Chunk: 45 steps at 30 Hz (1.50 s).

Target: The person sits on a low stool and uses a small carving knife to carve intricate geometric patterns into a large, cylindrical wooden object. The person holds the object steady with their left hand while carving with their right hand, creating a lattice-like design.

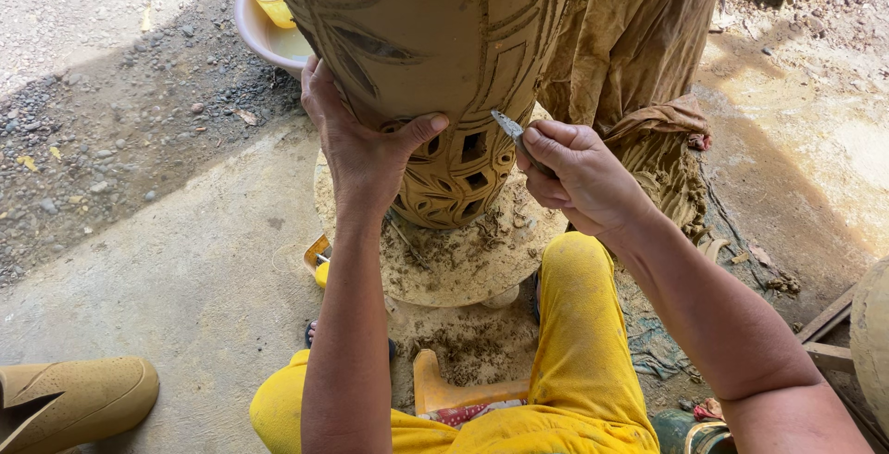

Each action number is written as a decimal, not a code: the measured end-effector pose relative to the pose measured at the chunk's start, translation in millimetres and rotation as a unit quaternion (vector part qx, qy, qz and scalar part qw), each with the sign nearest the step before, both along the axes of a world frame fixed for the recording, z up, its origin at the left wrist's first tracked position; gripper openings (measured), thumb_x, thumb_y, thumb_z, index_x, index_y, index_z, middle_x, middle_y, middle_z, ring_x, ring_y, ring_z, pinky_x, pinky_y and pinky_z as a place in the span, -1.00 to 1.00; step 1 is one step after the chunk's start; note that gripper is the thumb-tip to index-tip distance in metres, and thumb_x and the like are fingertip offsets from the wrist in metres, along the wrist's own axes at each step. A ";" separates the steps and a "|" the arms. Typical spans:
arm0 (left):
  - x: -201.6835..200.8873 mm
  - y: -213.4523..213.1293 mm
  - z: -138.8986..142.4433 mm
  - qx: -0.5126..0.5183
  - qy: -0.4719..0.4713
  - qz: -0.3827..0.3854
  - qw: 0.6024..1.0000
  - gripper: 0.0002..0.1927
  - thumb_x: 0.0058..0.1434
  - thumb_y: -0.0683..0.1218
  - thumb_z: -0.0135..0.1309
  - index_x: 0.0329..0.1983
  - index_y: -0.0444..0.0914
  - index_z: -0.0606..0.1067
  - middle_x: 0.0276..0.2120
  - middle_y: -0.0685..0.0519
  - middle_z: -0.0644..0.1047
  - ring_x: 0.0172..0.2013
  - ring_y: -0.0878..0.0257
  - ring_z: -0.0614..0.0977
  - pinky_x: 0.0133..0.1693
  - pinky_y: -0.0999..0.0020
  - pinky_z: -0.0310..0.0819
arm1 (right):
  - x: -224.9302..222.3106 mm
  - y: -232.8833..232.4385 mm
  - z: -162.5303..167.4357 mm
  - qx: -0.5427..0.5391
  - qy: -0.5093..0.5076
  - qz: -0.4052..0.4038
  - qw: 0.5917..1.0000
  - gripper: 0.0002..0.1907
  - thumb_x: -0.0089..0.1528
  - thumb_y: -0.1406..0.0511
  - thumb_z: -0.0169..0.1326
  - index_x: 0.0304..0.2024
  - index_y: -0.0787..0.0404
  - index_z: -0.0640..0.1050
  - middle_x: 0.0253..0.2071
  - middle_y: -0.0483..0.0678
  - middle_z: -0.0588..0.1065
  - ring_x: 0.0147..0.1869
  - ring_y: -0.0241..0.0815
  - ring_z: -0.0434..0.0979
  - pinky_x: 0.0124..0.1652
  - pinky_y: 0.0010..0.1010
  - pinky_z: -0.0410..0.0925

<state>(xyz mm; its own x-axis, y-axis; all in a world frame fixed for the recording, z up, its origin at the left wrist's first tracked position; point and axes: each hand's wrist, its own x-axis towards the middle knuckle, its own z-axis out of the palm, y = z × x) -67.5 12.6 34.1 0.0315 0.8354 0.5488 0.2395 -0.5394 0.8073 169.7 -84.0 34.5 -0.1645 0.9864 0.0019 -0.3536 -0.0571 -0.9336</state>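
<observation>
Clay vase (435, 37), unfired, stands centred on the round turntable (444, 264). Left hand (366, 153) is pressed flat against its wall, bracing it; right hand (579, 176) is clamped on a small knife (509, 127), tip at the cut-out lattice.

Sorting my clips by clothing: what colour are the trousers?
Bright yellow cloth trousers, clearest in the head view.

Both bare forearms reach forward and slightly inward from the lower edge of the view; the left hand (363, 144) is spread flat, palm pressed forward, thumb stretched out to the right; the right hand (576, 176) is curled tight, knuckles up, fingers pinched around something thin.
</observation>
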 end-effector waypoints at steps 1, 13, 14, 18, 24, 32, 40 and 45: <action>0.1 0.3 -0.9 0.004 -0.012 -0.011 1.000 0.33 -0.20 0.14 0.64 0.50 -0.12 0.02 0.43 -0.08 0.05 0.45 0.00 0.25 0.41 0.11 0.28 | 0.8 0.6 1.2 -0.012 0.016 0.003 1.000 -0.68 0.47 0.23 -0.09 -0.31 0.27 0.48 -0.66 -0.22 0.24 -0.67 -0.44 0.09 -0.65 -0.57 0.03; -0.8 3.1 -4.7 0.009 0.006 0.014 1.000 0.31 -0.19 0.20 0.65 0.51 -0.07 0.08 0.34 -0.10 0.10 0.43 -0.06 0.24 0.42 0.02 0.25 | -17.4 0.8 27.6 -0.084 0.014 -0.040 0.996 -0.70 0.44 0.24 -0.03 -0.35 0.26 0.49 -0.66 -0.21 0.28 -0.68 -0.42 0.13 -0.66 -0.56 0.06; -0.7 2.4 -5.2 0.006 0.003 0.015 1.000 0.31 -0.20 0.22 0.64 0.51 -0.08 0.08 0.33 -0.10 0.10 0.43 -0.06 0.23 0.42 0.01 0.25 | -30.0 -3.4 27.4 -0.099 0.013 -0.069 0.993 -0.69 0.44 0.22 -0.04 -0.36 0.25 0.48 -0.67 -0.20 0.28 -0.69 -0.40 0.14 -0.67 -0.55 0.06; -0.9 0.3 -5.8 0.028 0.025 0.032 0.999 0.27 -0.16 0.24 0.64 0.51 -0.07 0.13 0.40 -0.11 0.12 0.48 -0.06 0.23 0.51 -0.02 0.29 | -83.7 -10.2 12.8 -0.071 0.189 -0.147 0.968 -0.73 0.45 0.22 -0.10 -0.27 0.23 0.45 -0.67 -0.16 0.31 -0.66 -0.35 0.20 -0.65 -0.51 0.13; 3.3 0.8 -5.5 0.001 0.039 0.057 0.998 0.29 -0.26 0.29 0.60 0.47 -0.08 0.12 0.46 -0.12 0.03 0.47 -0.09 0.16 0.45 -0.02 0.25 | -54.6 -17.5 0.0 -0.056 0.161 -0.143 0.975 -0.85 0.47 0.27 -0.10 -0.18 0.18 0.39 -0.59 -0.22 0.30 -0.62 -0.41 0.20 -0.65 -0.59 0.13; 0.2 2.3 -7.6 0.018 0.029 0.028 0.999 0.28 -0.21 0.30 0.57 0.50 -0.03 0.09 0.48 -0.05 0.04 0.52 -0.03 0.11 0.46 0.02 0.18 | -15.2 -19.9 -3.0 -0.003 0.068 -0.050 0.996 -0.72 0.47 0.28 -0.07 -0.30 0.30 0.48 -0.62 -0.22 0.29 -0.65 -0.46 0.16 -0.65 -0.59 0.10; -2.1 1.8 -5.7 0.018 0.030 0.023 0.999 0.28 -0.21 0.29 0.58 0.50 -0.04 0.10 0.48 -0.07 0.04 0.52 -0.03 0.12 0.46 0.01 0.19 | -20.8 -6.1 -5.0 0.005 0.100 -0.036 0.994 -0.72 0.48 0.29 -0.06 -0.28 0.31 0.49 -0.65 -0.23 0.26 -0.66 -0.47 0.14 -0.64 -0.60 0.10; -2.2 1.4 -6.0 0.026 0.031 0.021 0.999 0.28 -0.21 0.28 0.59 0.50 -0.05 0.11 0.48 -0.08 0.04 0.52 -0.06 0.11 0.45 0.01 0.20 | -18.1 -5.4 -0.4 -0.026 0.100 -0.042 0.994 -0.73 0.47 0.30 -0.08 -0.28 0.31 0.49 -0.64 -0.23 0.27 -0.66 -0.46 0.14 -0.64 -0.58 0.09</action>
<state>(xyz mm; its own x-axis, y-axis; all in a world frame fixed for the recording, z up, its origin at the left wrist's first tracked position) -69.7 14.0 28.1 0.0323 0.8071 0.5896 0.3125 -0.5685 0.7611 151.6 -89.4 34.1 -0.0822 0.9963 -0.0245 -0.5366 -0.0649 -0.8413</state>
